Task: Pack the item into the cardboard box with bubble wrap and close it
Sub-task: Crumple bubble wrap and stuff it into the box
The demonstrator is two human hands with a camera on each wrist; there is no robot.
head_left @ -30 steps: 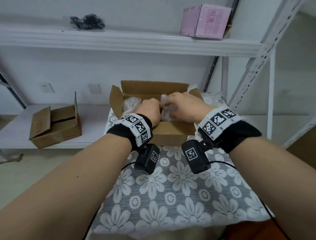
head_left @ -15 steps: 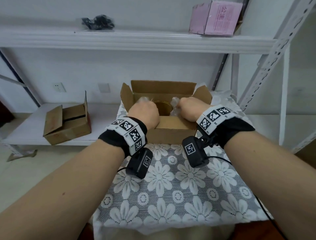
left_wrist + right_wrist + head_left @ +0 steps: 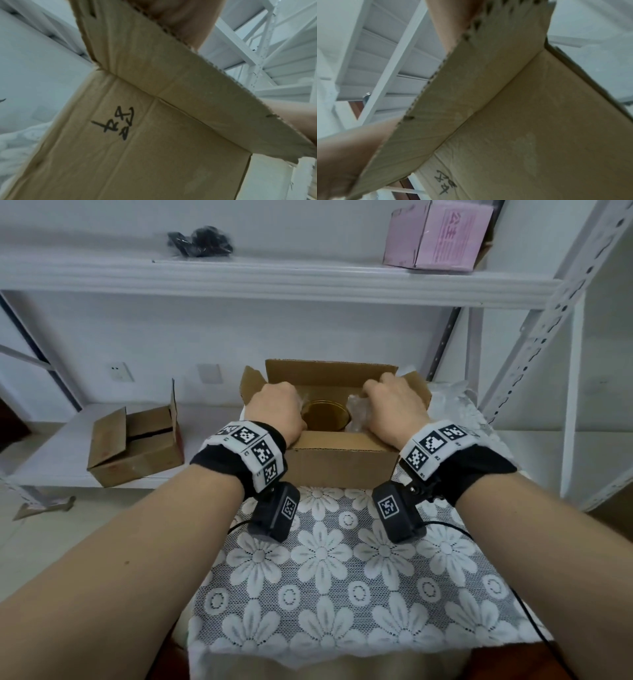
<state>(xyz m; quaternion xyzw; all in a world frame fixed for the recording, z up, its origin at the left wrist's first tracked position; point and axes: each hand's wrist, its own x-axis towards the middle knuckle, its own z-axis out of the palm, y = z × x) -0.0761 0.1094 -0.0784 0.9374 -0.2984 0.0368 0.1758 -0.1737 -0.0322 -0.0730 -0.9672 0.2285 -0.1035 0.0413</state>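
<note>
While both hands have parted, the left hand [image 3: 275, 409] and right hand [image 3: 394, 405] curl onto bubble wrap [image 3: 356, 412], uncovering the gold item [image 3: 325, 416] between the fingers; flaps come next

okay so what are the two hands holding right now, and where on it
Both are inside the open cardboard box, either side of the round gold item. The right hand is at the bubble wrap; the left hand has curled fingers. Actual grips cannot be told.

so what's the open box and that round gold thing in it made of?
Open brown box: corrugated cardboard, matte; fluted edges show in the wrist views. Round gold item: probably metal or metallised plastic, with a dull sheen; can't tell which. Clear crinkled wrap beside it: plastic film.
</note>
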